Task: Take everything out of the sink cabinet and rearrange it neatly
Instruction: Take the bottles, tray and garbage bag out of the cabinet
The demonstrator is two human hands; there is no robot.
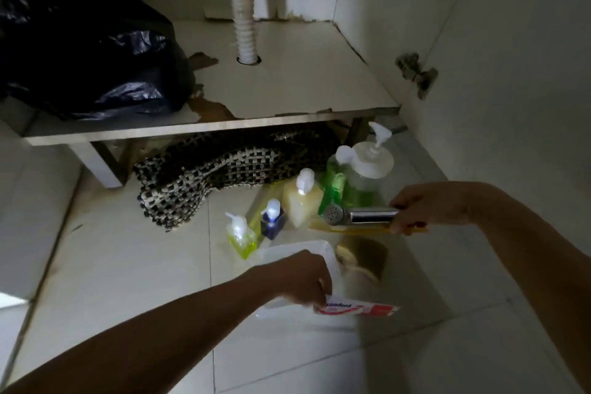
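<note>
My left hand holds a red and white toothpaste box just above the floor, over a white tray. My right hand grips a chrome sprayer head and a thin yellow stick above the floor. On the tiles stand several pump bottles: a small yellow-green one, a dark blue one, a pale yellow one, a green one and a large clear one. The cabinet shelf carries a black plastic bag.
A white corrugated drain hose passes through a hole in the shelf. A woven black and cream mat lies crumpled under the shelf. A brownish sponge-like object sits right of the tray. The open cabinet door stands at right.
</note>
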